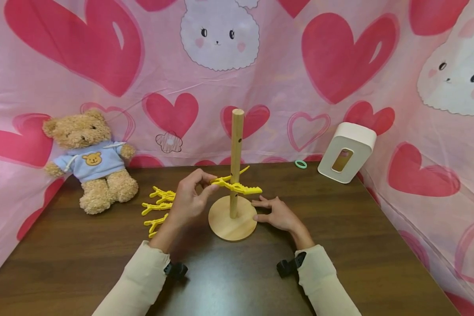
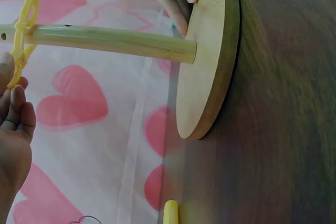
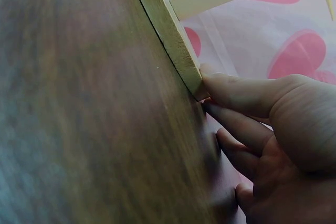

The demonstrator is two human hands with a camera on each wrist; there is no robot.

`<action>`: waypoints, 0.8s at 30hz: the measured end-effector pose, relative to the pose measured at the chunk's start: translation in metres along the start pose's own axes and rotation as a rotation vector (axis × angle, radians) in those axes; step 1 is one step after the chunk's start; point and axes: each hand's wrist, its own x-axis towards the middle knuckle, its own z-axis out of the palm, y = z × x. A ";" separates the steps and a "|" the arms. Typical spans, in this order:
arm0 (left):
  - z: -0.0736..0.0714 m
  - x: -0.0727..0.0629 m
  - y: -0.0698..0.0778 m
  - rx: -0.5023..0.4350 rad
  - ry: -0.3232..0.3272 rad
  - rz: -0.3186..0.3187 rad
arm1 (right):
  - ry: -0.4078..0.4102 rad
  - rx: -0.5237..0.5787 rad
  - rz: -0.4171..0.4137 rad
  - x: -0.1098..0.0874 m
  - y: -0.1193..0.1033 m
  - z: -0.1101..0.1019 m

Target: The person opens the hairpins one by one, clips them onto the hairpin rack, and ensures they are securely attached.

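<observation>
In the head view, my left hand (image 1: 190, 193) pinches the handle end of a yellow alligator hair clip (image 1: 245, 189) between thumb and fingers. The clip's jaws are spread, one in front of the upright wooden rod (image 1: 236, 145) and one behind it. The rod rises from a round wooden base (image 1: 233, 229) on the table. At the base's right edge, my right hand (image 1: 279, 214) touches the rim with thumb and fingertips, its fingers extended. The right wrist view shows the thumb (image 3: 236, 92) against the base's edge (image 3: 178, 45). Several more yellow clips (image 1: 158, 206) lie left of the stand, partly hidden by my left hand.
A teddy bear (image 1: 96, 160) in a blue top sits at the back left of the brown table (image 1: 229, 281). At the back right are a small green ring (image 1: 300, 164) and a white box (image 1: 345, 153) with an oblong opening. Pink heart-print cloth (image 1: 284, 87) hangs behind.
</observation>
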 end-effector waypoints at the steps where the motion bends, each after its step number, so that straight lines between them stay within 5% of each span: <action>1: 0.000 0.000 0.000 -0.002 -0.004 0.002 | 0.001 0.001 -0.001 0.000 0.000 0.000; 24: -0.007 -0.004 -0.002 -0.115 -0.055 -0.203 | 0.001 0.004 0.001 0.000 0.001 0.000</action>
